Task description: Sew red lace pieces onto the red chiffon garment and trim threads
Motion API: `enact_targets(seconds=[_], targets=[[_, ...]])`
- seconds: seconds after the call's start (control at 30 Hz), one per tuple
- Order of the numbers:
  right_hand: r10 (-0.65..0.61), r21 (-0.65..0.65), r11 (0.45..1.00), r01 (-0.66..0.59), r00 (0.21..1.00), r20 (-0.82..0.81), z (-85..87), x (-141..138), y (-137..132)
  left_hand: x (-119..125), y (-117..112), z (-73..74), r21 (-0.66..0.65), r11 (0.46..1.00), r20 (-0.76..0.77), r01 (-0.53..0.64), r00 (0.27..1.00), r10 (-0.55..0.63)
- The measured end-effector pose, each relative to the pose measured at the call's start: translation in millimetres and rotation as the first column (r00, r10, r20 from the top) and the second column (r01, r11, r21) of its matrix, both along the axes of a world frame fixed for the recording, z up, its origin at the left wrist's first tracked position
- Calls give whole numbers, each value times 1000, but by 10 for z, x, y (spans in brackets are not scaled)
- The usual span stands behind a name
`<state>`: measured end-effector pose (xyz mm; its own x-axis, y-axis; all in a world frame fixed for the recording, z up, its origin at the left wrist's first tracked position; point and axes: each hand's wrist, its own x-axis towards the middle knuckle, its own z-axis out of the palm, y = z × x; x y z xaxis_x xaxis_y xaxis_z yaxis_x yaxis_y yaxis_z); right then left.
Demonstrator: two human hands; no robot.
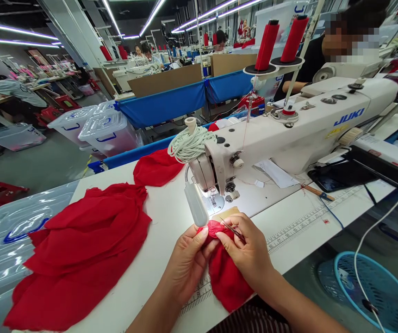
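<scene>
My left hand (188,259) pinches the top of a small red fabric piece (224,277) at the table's front edge. My right hand (245,247) grips the same piece from the right and also holds a thin metal tool (232,229), which looks like tweezers or snips, its tip pointing at the fabric. Both hands sit just in front of the needle area of the white JUKI sewing machine (299,129). A big pile of red fabric (81,249) lies to the left on the white table (171,217).
Two red thread cones (282,39) stand above the machine. A coiled white cord (190,143) rests on its head. A dark phone (341,178) lies at right. Clear plastic bins (105,132) stand left. A blue fan (376,289) sits below right. Another person (310,60) sits behind the machine.
</scene>
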<state>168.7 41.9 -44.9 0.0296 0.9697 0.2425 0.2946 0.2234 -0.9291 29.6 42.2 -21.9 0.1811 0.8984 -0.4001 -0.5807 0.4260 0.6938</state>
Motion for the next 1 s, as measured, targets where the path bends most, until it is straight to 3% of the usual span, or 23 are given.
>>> enact_targets(seconds=[0.2,0.37,0.5,0.63,0.73,0.87,1.0], targets=[[82,-174,979,-104,988,-129,-27,8,30,15,18,5,-25,996,67,-81,994,83],[90,-164,981,-108,989,-114,-28,21,41,22,13,0,-33,996,66,-81,994,83],[53,7,999,-52,993,-110,-16,43,33,31,3,-16,12,998,16,-60,998,60],[35,257,966,-23,999,-41,27,67,45,53,-19,0,34,999,-42,-16,999,17],[21,315,949,-29,999,29,31,50,54,62,-42,20,60,998,-73,12,997,-8],[-19,243,970,-4,996,91,-1,17,52,61,-50,8,80,997,-82,4,997,2],[-10,125,992,16,999,-48,21,48,62,47,-31,-18,21,1000,-45,-23,999,24]])
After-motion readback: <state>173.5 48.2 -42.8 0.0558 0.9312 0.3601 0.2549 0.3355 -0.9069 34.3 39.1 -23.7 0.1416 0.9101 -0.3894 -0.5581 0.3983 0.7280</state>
